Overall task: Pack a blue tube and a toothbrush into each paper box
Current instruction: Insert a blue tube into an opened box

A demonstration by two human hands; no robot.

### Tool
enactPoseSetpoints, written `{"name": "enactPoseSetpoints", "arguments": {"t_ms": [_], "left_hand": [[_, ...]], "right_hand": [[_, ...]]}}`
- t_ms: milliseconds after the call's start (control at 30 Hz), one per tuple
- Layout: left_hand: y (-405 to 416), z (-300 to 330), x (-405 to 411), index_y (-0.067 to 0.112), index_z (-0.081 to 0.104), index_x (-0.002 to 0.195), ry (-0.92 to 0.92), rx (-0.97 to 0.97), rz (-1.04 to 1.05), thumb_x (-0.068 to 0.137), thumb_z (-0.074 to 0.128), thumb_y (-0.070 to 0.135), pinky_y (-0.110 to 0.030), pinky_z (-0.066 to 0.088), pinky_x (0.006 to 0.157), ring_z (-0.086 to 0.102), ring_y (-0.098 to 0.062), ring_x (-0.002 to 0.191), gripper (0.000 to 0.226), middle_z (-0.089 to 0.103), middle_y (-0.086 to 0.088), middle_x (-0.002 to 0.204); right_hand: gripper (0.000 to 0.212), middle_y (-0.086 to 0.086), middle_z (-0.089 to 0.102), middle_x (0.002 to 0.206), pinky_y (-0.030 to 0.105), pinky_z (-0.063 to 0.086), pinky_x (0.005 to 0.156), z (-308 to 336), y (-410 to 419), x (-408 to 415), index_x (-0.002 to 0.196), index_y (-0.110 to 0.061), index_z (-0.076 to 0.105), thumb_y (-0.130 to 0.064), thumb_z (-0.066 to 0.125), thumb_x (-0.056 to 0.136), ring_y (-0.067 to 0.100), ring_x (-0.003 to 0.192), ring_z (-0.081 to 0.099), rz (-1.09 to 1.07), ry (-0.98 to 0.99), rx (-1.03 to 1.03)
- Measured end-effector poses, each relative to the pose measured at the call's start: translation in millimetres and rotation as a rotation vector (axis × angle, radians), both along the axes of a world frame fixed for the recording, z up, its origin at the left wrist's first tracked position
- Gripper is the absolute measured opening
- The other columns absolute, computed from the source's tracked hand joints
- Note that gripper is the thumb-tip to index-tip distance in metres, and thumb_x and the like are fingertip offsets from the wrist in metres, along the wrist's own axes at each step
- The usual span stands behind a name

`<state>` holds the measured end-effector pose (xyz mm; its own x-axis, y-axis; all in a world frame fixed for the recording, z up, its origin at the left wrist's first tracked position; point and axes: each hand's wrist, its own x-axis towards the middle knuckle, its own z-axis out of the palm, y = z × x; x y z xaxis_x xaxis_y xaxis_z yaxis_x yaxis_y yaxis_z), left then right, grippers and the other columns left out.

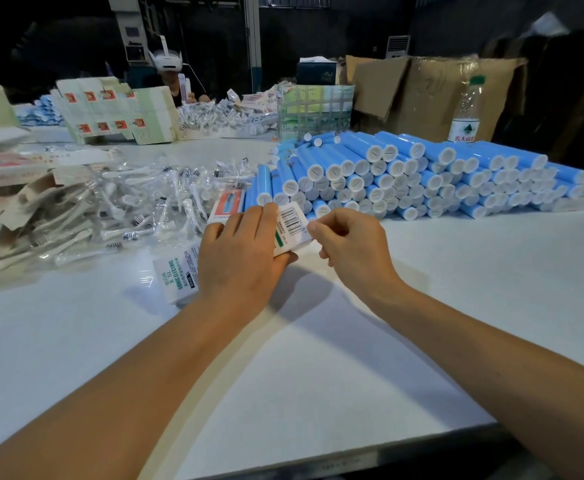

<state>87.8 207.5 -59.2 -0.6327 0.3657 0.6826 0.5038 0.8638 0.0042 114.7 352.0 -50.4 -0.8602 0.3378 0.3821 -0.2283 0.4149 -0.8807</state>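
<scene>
Near the middle of the white surface (318, 358), the paper box (292, 225) lies under the left hand (240, 258), whose fingers curl over its top and clamp it down; only the barcode end and a strip of printed side show past the knuckles. The right hand (347, 242) meets the box's open end with thumb and forefinger pinched together on what looks like the end flap, the other fingers curled in; whether anything is already inside cannot be told.

I judge the box to be thin glossy card: light, easily dented, stiff only along its folds, so it is best held by the long edges while the flap is worked at its crease. A second printed box (176, 277) lies flat just left of the left wrist.

Behind the hands, the blue tubes (404, 174) are stacked in a wide, low pile, smooth cylinders with white caps facing the camera. They look rigid and slick, likely to roll once pulled free, so a grip round the barrel from the top row seems safest. To the left, toothbrushes (138, 202) in crinkly clear wrappers lie in a loose heap; they should be light, slippery in film, and easiest taken by the handle. Flattened box blanks (16, 209) sit at the far left, and a water bottle (465, 114) stands behind the tubes.
</scene>
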Motion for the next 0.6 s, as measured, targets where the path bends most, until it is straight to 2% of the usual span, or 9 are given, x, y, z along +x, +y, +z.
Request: {"name": "enactPoseSetpoints", "arguments": {"t_ms": [167,267,367,467,600], "left_hand": [[0,0,0,-0.003,0.058,0.120,-0.006,-0.013,0.021,0.069,0.082,0.036,-0.044,0.046,0.074,0.063,-0.037,0.094,0.069,0.065,-0.019,0.108],[2,0,1,-0.001,0.055,0.125,0.010,-0.032,0.044,0.074,0.076,0.041,-0.043,0.043,0.076,0.060,-0.036,0.098,0.069,0.063,-0.017,0.112],[3,2,1,0.001,0.051,0.129,0.001,-0.033,0.057,0.079,0.070,0.044,-0.043,0.039,0.078,0.057,-0.035,0.104,0.069,0.060,-0.015,0.118],[3,4,2,0.002,0.049,0.131,-0.035,-0.027,0.068,0.080,0.069,0.045,-0.043,0.038,0.081,0.055,-0.035,0.109,0.070,0.058,-0.015,0.122],[1,3,2,-0.003,0.056,0.122,-0.011,-0.020,0.034,0.072,0.078,0.040,-0.043,0.044,0.074,0.061,-0.037,0.097,0.069,0.063,-0.019,0.110]], "right_hand": [[0.014,-0.004,0.065,0.073,0.016,0.045,0.055,-2,-5,0,0.075,-0.010,0.065,-0.017,0.065,0.087,0.005,0.059,0.054,-0.038,0.005,0.077],[0.016,-0.002,0.062,0.074,0.014,0.042,0.055,-4,-9,1,0.074,-0.010,0.063,-0.013,0.063,0.089,0.005,0.062,0.051,-0.055,0.031,0.129],[0.015,0.001,0.059,0.079,0.019,0.042,0.063,-5,-13,3,0.076,-0.008,0.061,-0.011,0.060,0.090,0.007,0.068,0.050,-0.076,0.081,0.186],[0.017,0.001,0.055,0.081,0.016,0.040,0.064,-8,-15,5,0.075,-0.013,0.057,-0.009,0.057,0.092,0.005,0.070,0.048,-0.069,0.102,0.238],[0.018,0.002,0.056,0.083,0.015,0.040,0.063,-10,-16,5,0.075,-0.014,0.057,-0.007,0.057,0.091,0.006,0.071,0.049,-0.051,0.114,0.204]]}}
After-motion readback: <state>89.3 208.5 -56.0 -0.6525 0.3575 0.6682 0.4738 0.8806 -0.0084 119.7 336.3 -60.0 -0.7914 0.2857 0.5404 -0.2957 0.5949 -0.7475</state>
